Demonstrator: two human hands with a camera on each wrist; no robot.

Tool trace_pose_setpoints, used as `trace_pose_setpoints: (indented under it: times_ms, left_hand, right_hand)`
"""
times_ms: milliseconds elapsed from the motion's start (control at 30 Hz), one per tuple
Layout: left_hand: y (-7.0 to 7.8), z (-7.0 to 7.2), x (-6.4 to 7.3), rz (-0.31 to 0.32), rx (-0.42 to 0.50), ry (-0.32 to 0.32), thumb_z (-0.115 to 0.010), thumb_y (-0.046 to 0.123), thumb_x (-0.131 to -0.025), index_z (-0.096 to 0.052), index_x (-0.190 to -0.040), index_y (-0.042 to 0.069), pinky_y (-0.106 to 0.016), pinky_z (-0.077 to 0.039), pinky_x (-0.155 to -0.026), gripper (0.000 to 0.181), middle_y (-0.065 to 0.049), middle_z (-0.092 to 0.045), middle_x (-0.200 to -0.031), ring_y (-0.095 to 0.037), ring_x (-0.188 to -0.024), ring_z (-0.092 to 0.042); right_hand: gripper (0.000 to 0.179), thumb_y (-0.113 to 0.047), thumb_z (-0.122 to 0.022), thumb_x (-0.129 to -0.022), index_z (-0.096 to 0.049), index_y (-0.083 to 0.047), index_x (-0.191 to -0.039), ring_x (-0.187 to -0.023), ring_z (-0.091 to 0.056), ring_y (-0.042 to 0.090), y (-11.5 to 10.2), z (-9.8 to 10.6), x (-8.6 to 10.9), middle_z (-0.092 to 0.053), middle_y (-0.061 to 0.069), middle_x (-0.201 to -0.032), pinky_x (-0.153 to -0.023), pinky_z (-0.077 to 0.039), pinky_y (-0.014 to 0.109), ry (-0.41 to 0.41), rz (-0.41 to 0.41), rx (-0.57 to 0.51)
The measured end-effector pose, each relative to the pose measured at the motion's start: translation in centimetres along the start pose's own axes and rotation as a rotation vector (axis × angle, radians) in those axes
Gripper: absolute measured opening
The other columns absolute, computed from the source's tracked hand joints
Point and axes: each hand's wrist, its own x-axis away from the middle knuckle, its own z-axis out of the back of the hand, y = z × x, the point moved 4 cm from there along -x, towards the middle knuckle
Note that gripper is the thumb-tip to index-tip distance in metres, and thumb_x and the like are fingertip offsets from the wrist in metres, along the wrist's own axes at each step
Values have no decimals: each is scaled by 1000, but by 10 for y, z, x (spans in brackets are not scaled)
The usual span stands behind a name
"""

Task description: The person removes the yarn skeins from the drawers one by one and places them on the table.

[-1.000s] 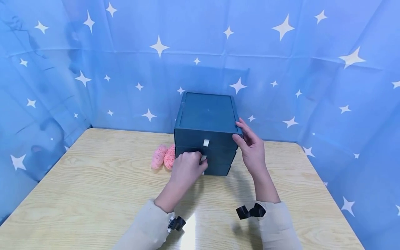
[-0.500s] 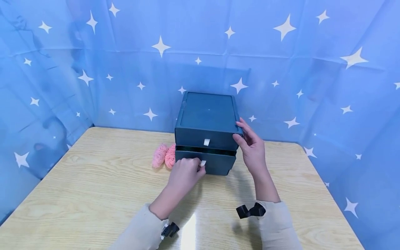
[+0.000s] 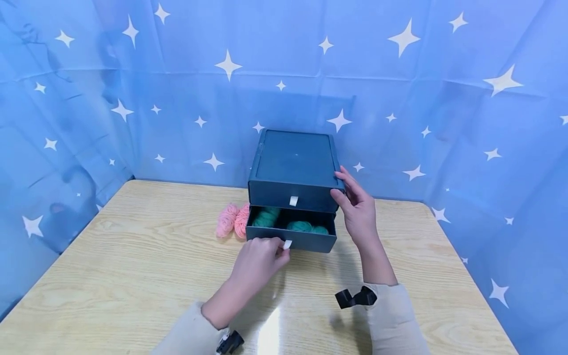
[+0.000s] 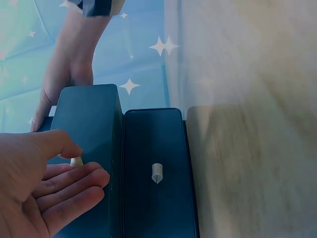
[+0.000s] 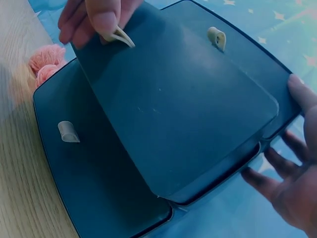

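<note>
A dark teal drawer cabinet [image 3: 295, 158] stands against the curtain. Its middle drawer [image 3: 310, 240] is pulled partway out, showing green yarn balls [image 3: 266, 217] inside. My left hand [image 3: 257, 259] pinches that drawer's white pull tab [image 3: 287, 244] between thumb and index finger; in the left wrist view its other fingers lie loosely bent against the drawer front. My right hand [image 3: 359, 214] rests at the cabinet's upper right front corner, thumb on the front, fingers fairly straight along the side. Above and below, the top drawer [image 5: 247, 64] and bottom drawer [image 4: 158, 208] are closed.
Two pink yarn balls, one paler [image 3: 227, 221] and one brighter [image 3: 241, 222], lie on the wooden table [image 3: 133, 256] left of the cabinet. A blue star-patterned curtain [image 3: 284, 49] rises behind the table and along both sides.
The middle drawer has slid from closed to partway out toward me, uncovering the green yarn. My left hand has moved back with its tab, while the right hand stays at the corner.
</note>
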Motion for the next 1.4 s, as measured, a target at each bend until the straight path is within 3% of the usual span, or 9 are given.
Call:
trace_pose_setpoints:
  times_ms: [267, 567, 800, 900, 1100, 1233, 1400]
  left_hand:
    - [6, 8, 18, -29, -35, 34, -79, 8, -76, -53, -58, 16, -13, -21, -45, 33, 12, -39, -52, 0, -50, -26]
    - [17, 15, 32, -81, -56, 61, -79, 6, -73, -52, -57, 15, -12, -22, -45, 32, 11, -41, -52, 2, -51, -26]
    - [18, 17, 38, -42, -29, 13, -80, 10, -75, -54, -59, 18, -11, -18, -45, 31, 14, -39, -52, 3, -50, -26]
    - [16, 18, 37, -1, 23, -50, -79, 13, -80, -59, -61, 18, -12, -18, -45, 28, 15, -38, -52, 4, -50, -25]
    - [11, 26, 31, 83, 169, -200, -78, 26, -89, -77, -76, 14, -13, -46, -56, 18, 9, -69, -64, 6, -58, -55]
    - [13, 42, 23, 37, 282, -174, -75, 28, -92, -80, -83, 14, -13, -51, -62, 17, 6, -75, -73, 5, -64, -59]
    - [18, 63, -2, -48, 398, -158, -74, 16, -93, -81, -94, 9, -12, -53, -65, 10, 1, -78, -84, 1, -69, -64]
  right_hand:
    - [42, -21, -60, -103, -57, -12, -144, -153, -34, 18, 0, -3, 0, -42, -6, -161, -109, -38, 10, -6, -1, 19]
    - [42, -21, -61, -102, -57, -13, -143, -152, -35, 20, -1, 1, 3, -43, -6, -161, -109, -39, 9, 20, -19, 21]
    - [42, -22, -60, -103, -57, -15, -144, -152, -37, 21, 0, 1, 3, -42, -7, -161, -108, -39, 9, 19, -19, 41]
    - [42, -22, -60, -103, -57, -15, -144, -152, -37, 22, 0, 2, 2, -42, -7, -161, -108, -40, 9, 20, -16, 43]
    - [42, -22, -60, -103, -57, -15, -144, -151, -37, 22, -1, -1, 1, -43, -7, -160, -109, -39, 10, 16, -13, 47]
    - [43, -22, -61, -103, -57, -15, -144, -151, -37, 22, -1, -1, 2, -43, -7, -161, -109, -39, 10, 12, -18, 50]
    - [43, -23, -60, -103, -56, -18, -145, -150, -41, 21, -1, -2, 1, -43, -9, -160, -107, -42, 11, 20, -17, 48]
